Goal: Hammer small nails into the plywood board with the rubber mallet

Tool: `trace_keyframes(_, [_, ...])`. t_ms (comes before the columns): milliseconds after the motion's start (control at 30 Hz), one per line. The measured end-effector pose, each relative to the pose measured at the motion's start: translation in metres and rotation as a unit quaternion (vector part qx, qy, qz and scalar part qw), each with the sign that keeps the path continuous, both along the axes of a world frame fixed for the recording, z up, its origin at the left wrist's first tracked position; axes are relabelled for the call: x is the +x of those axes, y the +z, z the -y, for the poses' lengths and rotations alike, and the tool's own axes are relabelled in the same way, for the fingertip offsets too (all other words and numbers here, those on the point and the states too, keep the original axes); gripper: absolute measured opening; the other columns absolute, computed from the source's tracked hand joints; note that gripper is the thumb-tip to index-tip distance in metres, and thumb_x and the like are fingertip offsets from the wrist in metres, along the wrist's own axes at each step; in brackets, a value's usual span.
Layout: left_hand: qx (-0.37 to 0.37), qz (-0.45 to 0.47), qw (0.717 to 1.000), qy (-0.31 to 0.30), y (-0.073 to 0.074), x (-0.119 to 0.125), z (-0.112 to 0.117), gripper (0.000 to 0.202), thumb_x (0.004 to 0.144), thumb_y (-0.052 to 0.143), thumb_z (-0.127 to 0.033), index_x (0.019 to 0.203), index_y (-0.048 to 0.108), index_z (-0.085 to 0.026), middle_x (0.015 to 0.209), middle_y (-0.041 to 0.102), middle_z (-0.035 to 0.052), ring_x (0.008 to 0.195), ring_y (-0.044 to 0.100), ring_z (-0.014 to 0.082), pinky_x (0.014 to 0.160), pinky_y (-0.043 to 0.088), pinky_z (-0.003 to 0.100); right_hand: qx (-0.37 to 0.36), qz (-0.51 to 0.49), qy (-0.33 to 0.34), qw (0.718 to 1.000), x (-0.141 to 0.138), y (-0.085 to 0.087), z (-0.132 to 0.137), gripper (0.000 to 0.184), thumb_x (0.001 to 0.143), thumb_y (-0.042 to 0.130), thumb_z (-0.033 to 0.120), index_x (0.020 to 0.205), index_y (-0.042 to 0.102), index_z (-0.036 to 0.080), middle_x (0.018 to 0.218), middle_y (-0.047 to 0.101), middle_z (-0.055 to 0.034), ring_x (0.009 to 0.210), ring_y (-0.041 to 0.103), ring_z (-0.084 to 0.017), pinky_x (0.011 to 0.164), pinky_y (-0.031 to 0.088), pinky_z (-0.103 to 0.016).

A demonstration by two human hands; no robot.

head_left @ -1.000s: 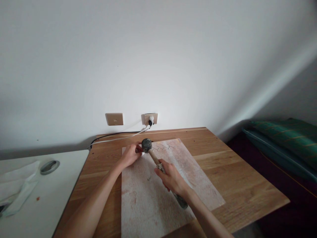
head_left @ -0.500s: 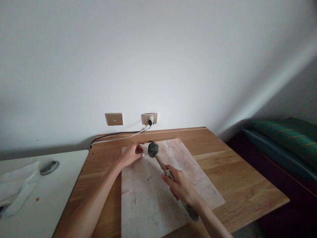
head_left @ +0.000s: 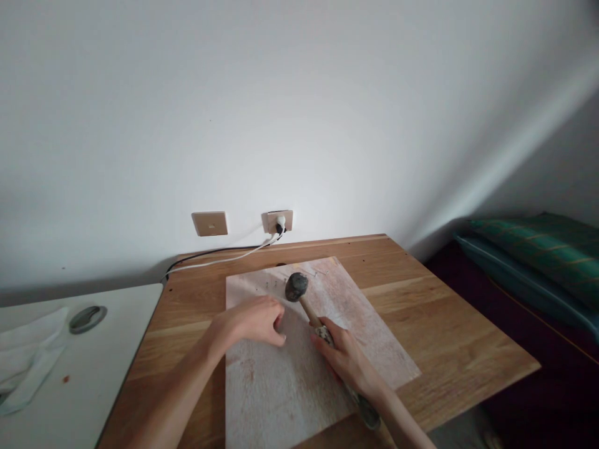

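My right hand (head_left: 344, 352) grips the handle of a mallet (head_left: 296, 287) with a dark, rounded head, held over the pale wooden board (head_left: 266, 393). My left hand (head_left: 259, 321) is low over the board, fingers curled and thumb and fingertips close together. Whatever those fingertips pinch, if anything, is hidden. Beyond the left hand, several small nails (head_left: 276, 284) stand upright in a row near the board's far edge, left of the mallet head. A few thin nails (head_left: 316, 272) lie loose behind the mallet head.
The board rests on a wooden table (head_left: 449, 330) against a white wall. At the left stands a white desk (head_left: 126, 330) with a grommet (head_left: 88, 318) and crumpled white material (head_left: 32, 343). Cables (head_left: 219, 254) run to a wall socket (head_left: 286, 220). Green cushions (head_left: 552, 249) lie at right.
My left hand has come back toward me from the row of nails to the spot where a loose nail lay. The mallet has shifted slightly right, still in my right hand.
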State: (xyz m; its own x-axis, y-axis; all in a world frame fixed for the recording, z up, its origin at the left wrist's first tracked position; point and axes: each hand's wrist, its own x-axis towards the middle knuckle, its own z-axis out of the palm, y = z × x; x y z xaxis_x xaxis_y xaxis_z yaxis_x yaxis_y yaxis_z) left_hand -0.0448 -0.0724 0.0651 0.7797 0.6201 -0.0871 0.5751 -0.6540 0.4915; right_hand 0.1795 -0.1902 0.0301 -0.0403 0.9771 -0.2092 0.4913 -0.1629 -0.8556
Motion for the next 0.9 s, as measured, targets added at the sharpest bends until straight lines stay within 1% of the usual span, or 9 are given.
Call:
trace_keyframes(133, [0.030,-0.067,0.997,0.000,0.001,0.014,0.014,0.015,0.062,0.072,-0.015,0.054,0.062,-0.024,0.057,0.064,0.0034,0.052,0.058,0.0231,0.054,0.038,0.033,-0.003,-0.014,0.003,1.000,0.001,0.001,0.002,0.037,0.099,0.049,0.047,0.117,0.060,0.016,0.055,0.048,0.0084,0.040,0.046,-0.012,0.038,0.033,-0.020])
trace_keyframes(233, [0.050,-0.101,0.994,-0.002,0.007,0.013,0.013,0.012,0.065,0.065,-0.013,0.059,0.063,-0.023,0.063,0.068,0.0057,0.058,0.061,0.0247,0.055,0.037,0.033,-0.002,-0.021,0.003,1.000,0.001,0.001,0.002,0.034,0.099,0.049,0.045,0.115,0.059,0.017,0.053,0.046,0.0091,0.040,0.045,-0.012,0.038,0.032,-0.019])
trace_keyframes(300, [0.054,-0.083,0.995,0.019,0.013,0.004,0.004,0.012,0.068,0.061,-0.012,0.062,0.062,-0.023,0.064,0.068,0.0039,0.059,0.061,0.0230,0.054,0.033,0.032,-0.003,-0.023,0.000,1.000,0.001,0.001,0.002,0.033,0.098,0.048,0.044,0.114,0.059,0.017,0.052,0.046,0.0094,0.040,0.044,-0.012,0.038,0.032,-0.019])
trace_keyframes(367, [0.054,-0.034,0.996,0.060,0.017,-0.011,-0.009,0.012,0.070,0.060,-0.011,0.069,0.062,-0.023,0.067,0.067,0.0008,0.060,0.060,0.0202,0.054,0.031,0.030,-0.003,-0.025,-0.003,1.000,0.001,0.001,0.002,0.034,0.098,0.048,0.045,0.114,0.060,0.017,0.053,0.046,0.0092,0.040,0.045,-0.011,0.038,0.032,-0.019])
trace_keyframes(467, [0.057,0.021,0.991,0.116,0.018,-0.036,-0.032,0.011,0.074,0.058,-0.011,0.075,0.062,-0.022,0.070,0.068,-0.0010,0.063,0.063,0.0179,0.060,0.036,0.027,-0.005,-0.027,-0.006,1.000,0.001,0.000,0.001,0.035,0.098,0.050,0.045,0.115,0.060,0.016,0.054,0.046,0.0094,0.040,0.044,-0.011,0.038,0.032,-0.019])
trace_keyframes(533, [0.058,0.029,0.989,0.132,0.015,-0.050,-0.045,0.013,0.077,0.057,-0.010,0.079,0.063,-0.021,0.075,0.070,0.0005,0.070,0.066,0.0187,0.066,0.041,0.026,-0.006,-0.027,-0.009,1.000,0.000,0.000,0.001,0.038,0.097,0.050,0.045,0.118,0.060,0.015,0.053,0.045,0.0099,0.040,0.044,-0.011,0.037,0.033,-0.019])
trace_keyframes(633, [0.025,0.040,0.989,0.141,0.005,-0.061,-0.056,0.016,0.079,0.055,-0.010,0.082,0.066,-0.020,0.081,0.074,0.0028,0.076,0.069,0.0196,0.073,0.046,0.027,-0.009,-0.026,-0.012,1.000,0.000,-0.003,0.001,0.041,0.097,0.049,0.045,0.122,0.060,0.014,0.051,0.045,0.0104,0.039,0.044,-0.011,0.036,0.033,-0.019])
trace_keyframes(800, [-0.010,0.075,0.989,0.128,-0.014,-0.062,-0.064,0.018,0.082,0.055,-0.014,0.087,0.072,-0.019,0.086,0.077,0.0045,0.080,0.071,0.0210,0.078,0.050,0.028,-0.015,-0.031,-0.012,0.999,0.001,-0.008,0.001,0.045,0.098,0.049,0.050,0.124,0.059,0.015,0.049,0.044,0.0111,0.035,0.042,-0.011,0.034,0.031,-0.019])
trace_keyframes(900, [-0.009,0.094,0.988,0.119,-0.020,-0.060,-0.066,0.018,0.082,0.056,-0.015,0.086,0.073,-0.019,0.085,0.078,0.0048,0.079,0.072,0.0214,0.077,0.051,0.029,-0.015,-0.032,-0.013,0.999,0.001,-0.008,0.001,0.046,0.098,0.050,0.052,0.124,0.059,0.015,0.049,0.045,0.0110,0.036,0.042,-0.011,0.035,0.031,-0.019])
